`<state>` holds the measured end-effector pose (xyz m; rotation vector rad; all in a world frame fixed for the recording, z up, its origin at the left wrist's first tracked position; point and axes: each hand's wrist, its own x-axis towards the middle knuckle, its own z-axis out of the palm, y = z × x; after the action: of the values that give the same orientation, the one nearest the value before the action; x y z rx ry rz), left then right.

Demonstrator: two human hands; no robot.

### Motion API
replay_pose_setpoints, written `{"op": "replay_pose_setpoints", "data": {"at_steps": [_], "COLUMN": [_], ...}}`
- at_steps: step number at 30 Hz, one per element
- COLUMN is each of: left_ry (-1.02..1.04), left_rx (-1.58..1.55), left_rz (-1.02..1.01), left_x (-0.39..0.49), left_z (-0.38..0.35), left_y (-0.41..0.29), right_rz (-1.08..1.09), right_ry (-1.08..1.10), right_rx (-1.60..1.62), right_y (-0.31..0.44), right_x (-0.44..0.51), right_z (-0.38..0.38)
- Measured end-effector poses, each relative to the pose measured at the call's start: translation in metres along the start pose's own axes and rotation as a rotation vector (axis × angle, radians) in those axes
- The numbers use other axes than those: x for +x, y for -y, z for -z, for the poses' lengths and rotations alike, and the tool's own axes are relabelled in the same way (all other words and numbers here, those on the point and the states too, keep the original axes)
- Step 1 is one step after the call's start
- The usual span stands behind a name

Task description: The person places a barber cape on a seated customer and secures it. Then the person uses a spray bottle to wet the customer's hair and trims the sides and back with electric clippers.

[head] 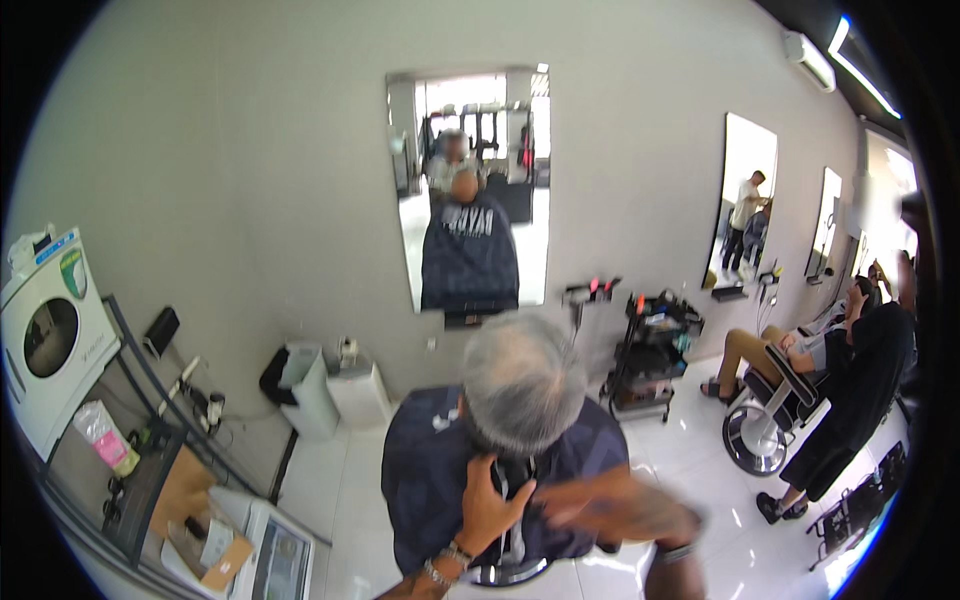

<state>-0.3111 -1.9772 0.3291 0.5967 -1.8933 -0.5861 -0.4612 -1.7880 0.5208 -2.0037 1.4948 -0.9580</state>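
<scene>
A seated person with grey hair thinning at the crown (525, 375) is before me, seen from behind and above. A dark patterned barber cape (427, 480) covers the shoulders. At the nape, my left hand (487, 506) lies against the cape's black back strip (514, 476), thumb and forefinger on either side of it. Whether it grips the strip is unclear. My right hand (607, 502), blurred, reaches in from the right close to the same strip; its fingertips are indistinct. Part of a chrome chair base (510, 574) shows below the cape.
A wall mirror (469, 247) faces the chair. To the right are a black tool trolley (649, 352), another barber chair (765, 427) with a seated person, and a standing person in black (862, 405). A grey bin (311, 390) and metal shelving (142, 375) are at left.
</scene>
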Motion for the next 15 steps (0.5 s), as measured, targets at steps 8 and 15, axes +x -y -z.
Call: {"op": "replay_pose_setpoints", "data": {"at_steps": [8,15], "left_ry": [0.028,-0.057], "left_rx": [0.114,0.054], "left_rz": [0.065,-0.004], "left_x": [-0.014,-0.010], "left_z": [-0.003,0.000], "left_y": [-0.005,0.002], "right_rz": [0.820,-0.194], "right_ry": [-0.594,-0.413], "right_rx": [0.100,-0.116], "right_y": [0.141,-0.090], "right_x": [-0.005,0.022], "right_z": [0.111,-0.069]}}
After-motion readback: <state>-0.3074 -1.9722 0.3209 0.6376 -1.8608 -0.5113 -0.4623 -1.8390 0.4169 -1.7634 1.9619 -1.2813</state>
